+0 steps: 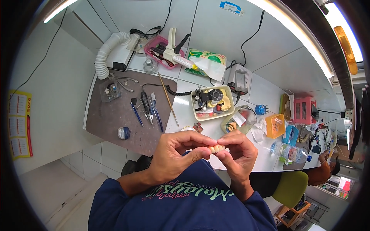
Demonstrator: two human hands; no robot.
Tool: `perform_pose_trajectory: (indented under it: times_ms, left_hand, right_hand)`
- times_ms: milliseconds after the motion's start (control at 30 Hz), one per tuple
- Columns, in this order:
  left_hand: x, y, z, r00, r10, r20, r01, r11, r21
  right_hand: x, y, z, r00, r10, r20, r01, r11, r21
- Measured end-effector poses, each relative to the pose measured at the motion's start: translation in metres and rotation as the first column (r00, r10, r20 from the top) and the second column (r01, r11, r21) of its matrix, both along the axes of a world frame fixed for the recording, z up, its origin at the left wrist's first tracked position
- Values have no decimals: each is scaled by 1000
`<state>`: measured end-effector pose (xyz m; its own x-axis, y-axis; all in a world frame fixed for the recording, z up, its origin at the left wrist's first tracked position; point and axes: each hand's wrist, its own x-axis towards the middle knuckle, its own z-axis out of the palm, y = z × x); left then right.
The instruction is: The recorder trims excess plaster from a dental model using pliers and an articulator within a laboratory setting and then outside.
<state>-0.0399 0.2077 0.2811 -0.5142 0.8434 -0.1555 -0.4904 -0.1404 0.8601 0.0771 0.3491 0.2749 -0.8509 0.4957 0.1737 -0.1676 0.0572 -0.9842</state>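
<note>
Close in front of my chest, both hands pinch a small tooth-coloured dental bridge [217, 148] with several teeth in a row. My left hand [169, 152] grips one end between thumb and fingertips. The other end is pinched by the thumb and fingers of my right hand [241, 154]. My fingertips cover part of the bridge. Just beyond my left hand lies a small reddish piece [197, 127], beside a pale object that is mostly hidden. A cream tray [194, 114] farther back holds a black-and-metal articulator [212, 95] and yellowish dental models.
On the grey mat [111, 131] lie a handpiece [145, 102], brushes, pliers [125, 81] and a blue-lidded jar [123, 133]. A pink basket [148, 46] holds a dispensing gun [172, 50]. To the right are an orange bin [274, 131], a plastic bottle [289, 152] and another person [323, 171].
</note>
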Motion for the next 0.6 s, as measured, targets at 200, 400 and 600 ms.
perform_pose_trajectory:
  times_ms: [200, 400, 600]
  left_hand:
    - [-5, -8, 0, 995, -67, 74, 67, 998, -5]
    - [-5, -8, -4, 998, -56, 37, 55, 998, 43]
    - [-4, -7, -4, 999, -44, 28, 43, 998, 45]
  right_hand:
    - [-2, -1, 3, 999, -12, -51, 18, 992, 123]
    - [-2, -2, 5, 998, -26, -52, 34, 986, 164]
    - [-3, -1, 7, 998, -23, -58, 35, 976, 215]
